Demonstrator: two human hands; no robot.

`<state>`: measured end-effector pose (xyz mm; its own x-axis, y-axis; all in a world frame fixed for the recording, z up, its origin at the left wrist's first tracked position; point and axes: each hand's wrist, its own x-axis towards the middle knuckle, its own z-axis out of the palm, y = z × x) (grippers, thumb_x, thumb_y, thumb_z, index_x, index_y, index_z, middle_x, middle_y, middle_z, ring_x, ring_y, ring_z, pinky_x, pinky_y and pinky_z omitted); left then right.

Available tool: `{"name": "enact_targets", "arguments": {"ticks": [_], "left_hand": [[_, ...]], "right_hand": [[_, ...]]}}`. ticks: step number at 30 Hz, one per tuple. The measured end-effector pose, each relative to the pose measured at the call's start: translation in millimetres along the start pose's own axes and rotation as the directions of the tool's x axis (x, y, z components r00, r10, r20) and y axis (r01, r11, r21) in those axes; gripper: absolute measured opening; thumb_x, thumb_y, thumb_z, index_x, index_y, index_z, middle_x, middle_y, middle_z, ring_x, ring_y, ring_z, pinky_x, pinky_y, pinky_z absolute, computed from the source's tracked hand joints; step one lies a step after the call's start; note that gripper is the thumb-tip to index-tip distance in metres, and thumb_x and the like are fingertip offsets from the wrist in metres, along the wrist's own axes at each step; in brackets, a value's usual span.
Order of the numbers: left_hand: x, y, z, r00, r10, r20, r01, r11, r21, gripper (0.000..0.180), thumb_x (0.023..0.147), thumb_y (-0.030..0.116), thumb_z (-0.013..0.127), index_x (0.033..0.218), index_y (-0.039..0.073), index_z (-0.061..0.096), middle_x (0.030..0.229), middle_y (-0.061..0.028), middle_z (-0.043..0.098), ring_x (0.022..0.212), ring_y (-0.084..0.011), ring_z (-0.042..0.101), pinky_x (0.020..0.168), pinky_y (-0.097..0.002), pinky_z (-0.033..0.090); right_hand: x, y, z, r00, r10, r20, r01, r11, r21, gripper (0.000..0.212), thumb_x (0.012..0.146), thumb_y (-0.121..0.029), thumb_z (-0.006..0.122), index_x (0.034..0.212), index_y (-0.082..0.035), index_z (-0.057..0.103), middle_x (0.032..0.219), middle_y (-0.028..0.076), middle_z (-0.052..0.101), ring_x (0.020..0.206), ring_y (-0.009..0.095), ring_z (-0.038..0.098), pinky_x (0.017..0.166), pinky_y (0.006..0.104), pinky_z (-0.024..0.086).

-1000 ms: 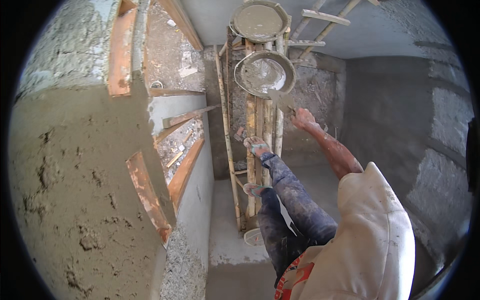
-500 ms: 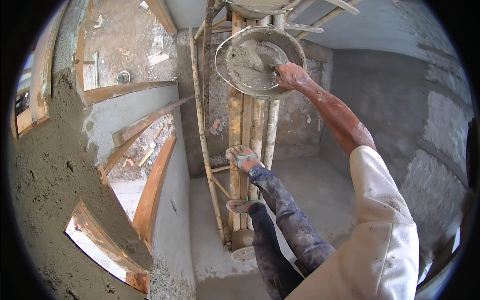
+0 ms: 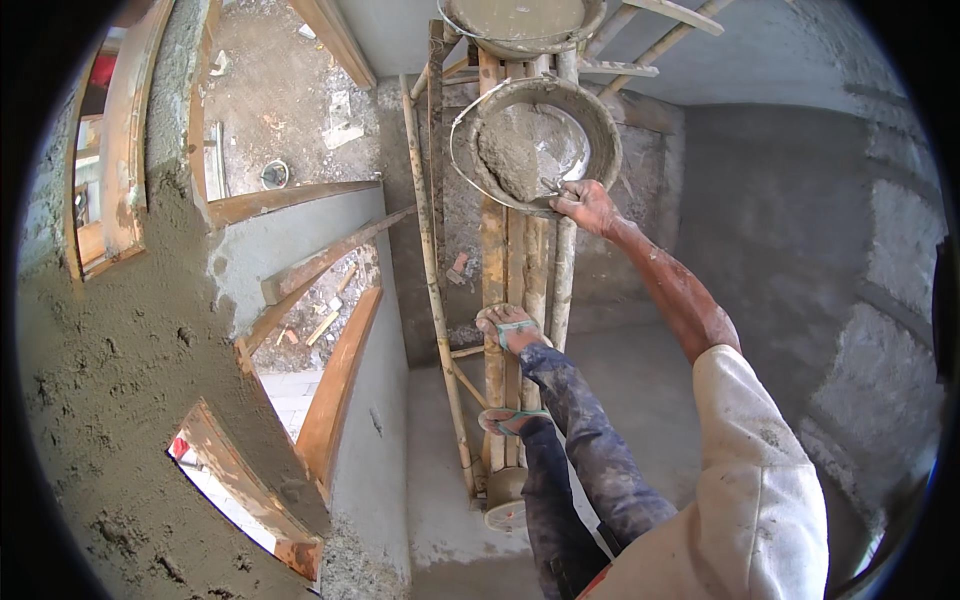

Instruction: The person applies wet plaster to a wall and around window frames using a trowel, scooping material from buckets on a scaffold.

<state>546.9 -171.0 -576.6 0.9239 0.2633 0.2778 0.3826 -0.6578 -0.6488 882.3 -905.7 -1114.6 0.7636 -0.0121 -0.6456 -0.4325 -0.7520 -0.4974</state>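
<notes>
Starting at the far left, well away from the fingers, a freshly plastered wall (image 3: 110, 400) fills the frame, its wet grey coat rough around wooden window frames (image 3: 335, 390). Nearer the middle, below the fingers, a bamboo scaffold (image 3: 505, 260) carries the person's sandalled feet (image 3: 510, 328), one above the other on the poles. Just left of the fingertips sits the mortar pan (image 3: 535, 140), a round metal basin with a heap of grey mortar (image 3: 510, 155) in it, perched on the scaffold top; a second pan (image 3: 520, 20) sits beyond it. The right hand (image 3: 585, 205) has closed on the pan's near rim, fingers clenched around what looks like a trowel handle (too small to be sure). A second ago that hand was open in the air short of the pan, and half a second ago it was just reaching the rim; now it has arrived, so mortar is within scooping range. The left hand is out of view.
</notes>
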Motion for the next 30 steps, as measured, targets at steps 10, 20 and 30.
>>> {"name": "enact_targets", "arguments": {"ticks": [10, 20, 30], "left_hand": [[-79, -210, -163, 0.922, -0.379, -0.08, 0.382, 0.855, 0.35, 0.119, 0.093, 0.085, 0.05, 0.166, -0.006, 0.024, 0.169, -0.0413, 0.018, 0.159, -0.0477, 0.026, 0.126, -0.0669, 0.028], [-163, -357, -238, 0.889, -0.345, -0.3, 0.403, 0.901, 0.16, 0.071, 0.106, 0.046, 0.066, 0.161, 0.005, 0.048, 0.16, -0.0218, 0.051, 0.147, -0.0405, 0.051, 0.117, -0.0571, 0.043], [-70, -529, -310, 0.468, -0.276, -0.839, 0.576, 0.816, 0.053, 0.081, 0.11, 0.068, 0.035, 0.162, 0.007, 0.045, 0.166, -0.0175, 0.044, 0.153, -0.0371, 0.043, 0.121, -0.0572, 0.041]], "right_hand": [[-145, -139, -17, 0.98, -0.189, -0.066, 0.196, 0.972, 0.129, 0.035, 0.093, -0.026, 0.065, 0.115, 0.0, 0.073, 0.102, 0.023, 0.076, 0.094, 0.035, 0.074, 0.087, 0.0472, 0.055], [-483, -466, -108, 0.897, -0.413, -0.159, 0.212, 0.086, 0.973, 0.025, 0.095, -0.012, 0.048, 0.116, -0.004, 0.058, 0.077, 0.001, 0.051, 0.052, 0.01, 0.048, 0.044, 0.0265, 0.04], [-560, -692, -148, 0.11, 0.206, -0.972, 0.869, 0.455, 0.194, 0.05, 0.098, -0.006, 0.066, 0.145, 0.003, 0.053, 0.119, 0.018, 0.069, 0.106, 0.03, 0.07, 0.091, 0.0423, 0.056]]}}
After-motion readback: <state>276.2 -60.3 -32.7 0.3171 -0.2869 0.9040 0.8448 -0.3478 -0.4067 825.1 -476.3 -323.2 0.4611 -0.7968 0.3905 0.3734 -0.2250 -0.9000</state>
